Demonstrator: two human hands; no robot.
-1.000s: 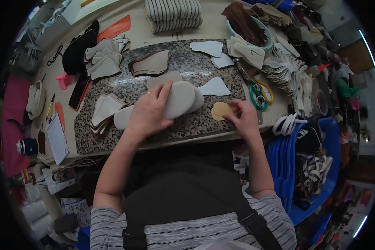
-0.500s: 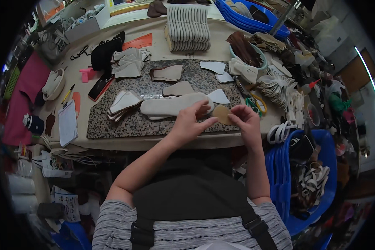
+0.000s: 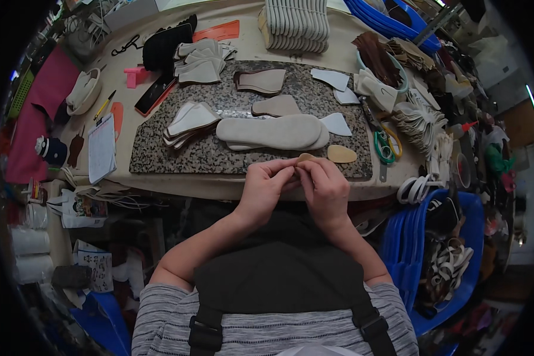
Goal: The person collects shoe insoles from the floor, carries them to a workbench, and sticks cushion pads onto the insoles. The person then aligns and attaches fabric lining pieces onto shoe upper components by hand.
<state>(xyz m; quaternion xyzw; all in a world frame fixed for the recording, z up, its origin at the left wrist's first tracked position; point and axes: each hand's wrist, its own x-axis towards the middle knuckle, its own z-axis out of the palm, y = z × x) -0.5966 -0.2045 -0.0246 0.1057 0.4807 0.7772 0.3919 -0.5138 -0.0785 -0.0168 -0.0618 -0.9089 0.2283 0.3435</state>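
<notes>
Left hand: the left hand (image 3: 266,185) has left the long grey insoles, which it pressed flat a second ago, and now meets the other hand at the near edge of the slab. Fingers curled, tips pinched on the tan pad.
Right hand: the right hand (image 3: 325,185) is curled likewise, thumb and forefinger on the same piece.
Tan pad: a small tan pad (image 3: 305,158) shows only as a sliver above the fingertips, at 12 o'clock from the knuckles; most of it is hidden.
Second pad: a similar tan oval (image 3: 342,154) lies loose on the stone at 2 o'clock from the right hand, just beside it.
Insoles: the stacked grey insoles (image 3: 272,132) rest untouched at 12 o'clock, mid-slab.
Slab: speckled granite slab (image 3: 160,155) on the bench.
Scissors: green-handled scissors (image 3: 383,142) at 2 o'clock, off the slab's right end.
Reading: work has shifted from the insoles to the small pad; both hands seem to be working its edge, though what exactly cannot be told.
</notes>
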